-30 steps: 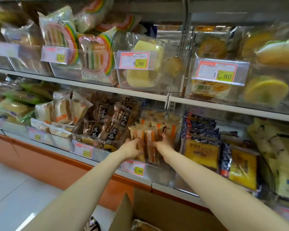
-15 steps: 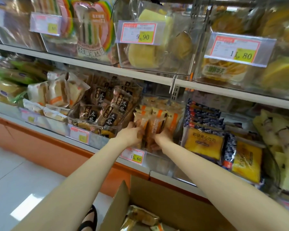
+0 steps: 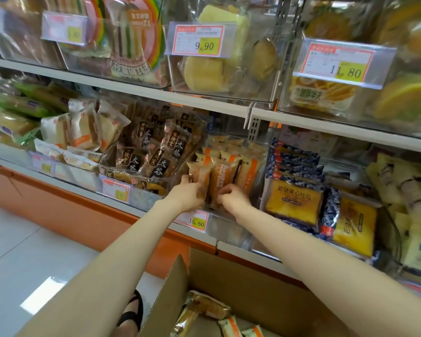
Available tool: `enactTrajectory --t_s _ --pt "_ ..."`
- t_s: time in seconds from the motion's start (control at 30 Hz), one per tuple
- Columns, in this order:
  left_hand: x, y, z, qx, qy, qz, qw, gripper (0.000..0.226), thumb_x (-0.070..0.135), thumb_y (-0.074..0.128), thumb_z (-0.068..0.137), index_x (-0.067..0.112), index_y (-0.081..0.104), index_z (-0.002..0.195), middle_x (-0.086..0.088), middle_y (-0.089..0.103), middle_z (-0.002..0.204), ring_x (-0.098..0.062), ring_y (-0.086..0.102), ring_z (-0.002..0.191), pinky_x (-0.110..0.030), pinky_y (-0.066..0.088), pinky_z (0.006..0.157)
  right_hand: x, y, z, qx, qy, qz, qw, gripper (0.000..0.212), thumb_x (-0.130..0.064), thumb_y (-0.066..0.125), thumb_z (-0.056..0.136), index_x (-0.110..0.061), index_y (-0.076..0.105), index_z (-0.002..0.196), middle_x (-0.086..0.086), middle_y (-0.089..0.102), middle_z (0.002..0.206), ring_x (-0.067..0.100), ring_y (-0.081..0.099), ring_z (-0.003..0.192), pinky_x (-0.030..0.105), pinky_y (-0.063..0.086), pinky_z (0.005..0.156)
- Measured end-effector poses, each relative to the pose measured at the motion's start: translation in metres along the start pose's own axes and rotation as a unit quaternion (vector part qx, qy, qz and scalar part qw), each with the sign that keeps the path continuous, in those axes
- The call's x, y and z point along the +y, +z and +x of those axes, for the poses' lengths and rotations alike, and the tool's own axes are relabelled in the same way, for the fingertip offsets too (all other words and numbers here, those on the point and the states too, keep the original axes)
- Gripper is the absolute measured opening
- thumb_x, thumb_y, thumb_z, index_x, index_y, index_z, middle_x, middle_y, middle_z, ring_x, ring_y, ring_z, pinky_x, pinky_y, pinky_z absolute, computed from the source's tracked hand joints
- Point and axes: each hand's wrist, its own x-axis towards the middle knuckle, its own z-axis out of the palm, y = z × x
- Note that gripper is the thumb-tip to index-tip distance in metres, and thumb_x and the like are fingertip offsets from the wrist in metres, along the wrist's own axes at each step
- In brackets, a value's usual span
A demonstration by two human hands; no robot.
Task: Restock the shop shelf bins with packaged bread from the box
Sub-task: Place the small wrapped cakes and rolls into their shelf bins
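Note:
Orange-striped waffle bread packs (image 3: 225,175) stand upright in a clear shelf bin (image 3: 231,228) on the lower shelf, above a 15.60 price tag (image 3: 195,221). My left hand (image 3: 188,194) grips the leftmost front pack (image 3: 199,177) at its lower edge. My right hand (image 3: 232,197) pinches the bottom of the pack beside it. An open cardboard box (image 3: 253,283) sits below at the frame's bottom, with several more bread packs (image 3: 207,306) lying in it.
Dark-labelled bread packs (image 3: 153,154) fill the bin to the left, yellow toast packs (image 3: 294,198) the bin to the right. The upper shelf (image 3: 156,92) carries clear bins of cakes. A sandalled foot (image 3: 131,314) stands on the white floor beside the box.
Both hands have stayed at the front of the waffle bread bin, shifting slightly lower on the packs. The camera has tilted down, showing more of the box and its packs.

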Motion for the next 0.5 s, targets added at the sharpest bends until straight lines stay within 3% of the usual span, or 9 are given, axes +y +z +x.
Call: enactTrajectory --t_s 0.1,0.27,0.4,0.5 --pt "-0.004 0.0 0.001 0.021 0.014 -0.005 1.0 0.044 0.029 0.059 0.087 0.025 0.049 0.13 -0.012 0.012 0.153 -0.039 0.045 0.123 -0.04 0.039 0.104 0.001 0.001 -0.002 -0.051 -0.013 -0.004 0.999 0.022 -0.003 0.059 0.086 -0.016 0.063 0.103 0.008 0.061 0.114 0.022 0.056 0.102 0.032 0.049 0.085" --pt "-0.004 0.001 0.003 0.01 0.008 -0.005 1.0 0.048 0.032 0.059 0.087 0.026 0.046 0.133 -0.01 0.007 0.155 -0.039 0.041 0.127 -0.041 0.037 0.105 -0.004 -0.004 -0.003 -0.072 -0.038 0.001 0.997 0.043 -0.003 0.057 0.088 -0.018 0.054 0.127 0.005 0.055 0.127 0.018 0.052 0.105 0.025 0.043 0.082" --pt "0.0 -0.001 0.0 -0.001 0.021 -0.029 0.999 0.042 0.028 0.057 0.089 0.025 0.049 0.13 -0.014 0.003 0.155 -0.038 0.03 0.135 -0.039 0.032 0.109 -0.003 -0.009 -0.004 -0.079 -0.045 -0.016 0.996 0.037 -0.004 0.057 0.089 -0.016 0.057 0.124 0.007 0.056 0.127 0.019 0.053 0.108 0.026 0.044 0.084" --pt "-0.001 -0.002 -0.006 -0.002 0.02 -0.039 0.999 0.043 0.028 0.057 0.09 0.026 0.048 0.132 -0.016 0.009 0.153 -0.038 0.029 0.135 -0.039 0.031 0.11 -0.003 -0.011 -0.007 -0.078 -0.067 -0.034 0.994 0.032 -0.006 0.056 0.09 -0.016 0.06 0.12 0.006 0.058 0.124 0.018 0.054 0.106 0.026 0.046 0.084"
